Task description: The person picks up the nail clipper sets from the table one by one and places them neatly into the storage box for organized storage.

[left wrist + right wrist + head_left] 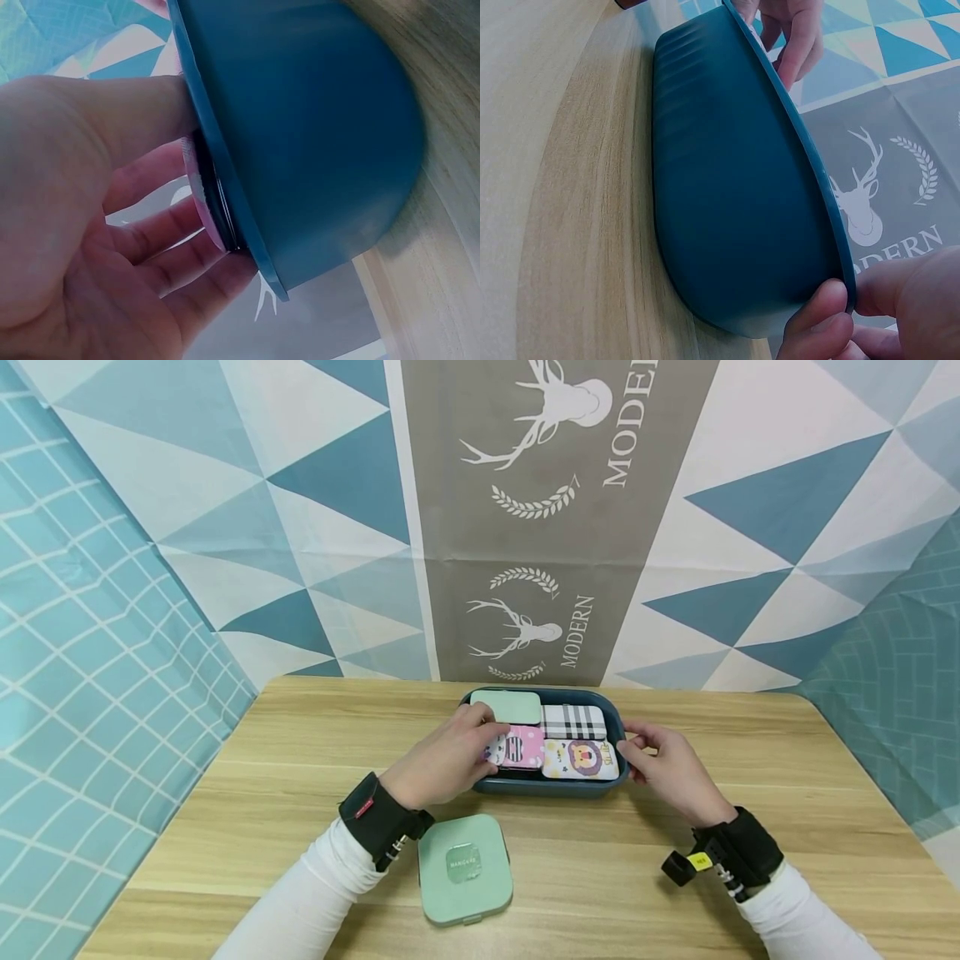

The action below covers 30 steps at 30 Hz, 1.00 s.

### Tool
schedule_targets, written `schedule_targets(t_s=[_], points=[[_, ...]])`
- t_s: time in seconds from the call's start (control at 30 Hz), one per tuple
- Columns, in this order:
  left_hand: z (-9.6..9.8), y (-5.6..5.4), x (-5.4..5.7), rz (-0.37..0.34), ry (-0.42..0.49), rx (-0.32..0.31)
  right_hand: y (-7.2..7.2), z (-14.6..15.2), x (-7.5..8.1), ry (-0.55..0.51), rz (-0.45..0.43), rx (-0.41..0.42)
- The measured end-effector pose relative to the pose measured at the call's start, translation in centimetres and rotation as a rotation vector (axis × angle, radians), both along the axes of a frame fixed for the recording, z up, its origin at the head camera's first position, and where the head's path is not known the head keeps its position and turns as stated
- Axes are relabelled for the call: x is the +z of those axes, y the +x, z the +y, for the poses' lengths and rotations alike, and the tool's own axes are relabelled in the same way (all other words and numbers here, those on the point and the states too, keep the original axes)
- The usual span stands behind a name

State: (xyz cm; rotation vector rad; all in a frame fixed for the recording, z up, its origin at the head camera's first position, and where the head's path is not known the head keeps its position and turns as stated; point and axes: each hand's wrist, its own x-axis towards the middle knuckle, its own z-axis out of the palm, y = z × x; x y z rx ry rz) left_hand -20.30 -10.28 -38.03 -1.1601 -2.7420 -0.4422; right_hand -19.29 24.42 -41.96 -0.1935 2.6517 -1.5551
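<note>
A dark blue basket (551, 789) stands near the table's back edge with several small cases in it. My left hand (442, 764) reaches over its left side and grips a pink case with a cartoon print (525, 746), thumb and fingers on either side. In the left wrist view the pink case (201, 191) sits at the basket rim, partly hidden by the fingers. At the basket's right end, my right hand (670, 772) pinches the rim between thumb and fingers. Beside the pink case are a lion-print case (581, 762), a plaid case (572, 722) and a mint-green case (510, 704).
A square mint-green box (480, 893) with a clear patch on its lid lies on the wooden table (600, 877), in front of the basket and close to my left wrist. A patterned cloth (517, 543) hangs directly behind the table.
</note>
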Motion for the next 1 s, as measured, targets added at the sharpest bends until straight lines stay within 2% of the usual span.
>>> schedule_targets(t_s=[0.7, 1.0], points=[[-0.17, 0.24, 0.32, -0.047, 0.009, 0.017, 0.06, -0.09, 0.12, -0.009, -0.005, 0.000], [-0.21, 0.04, 0.05, -0.033, 0.016, 0.024, 0.12, -0.16, 0.19, -0.010, -0.003, 0.005]])
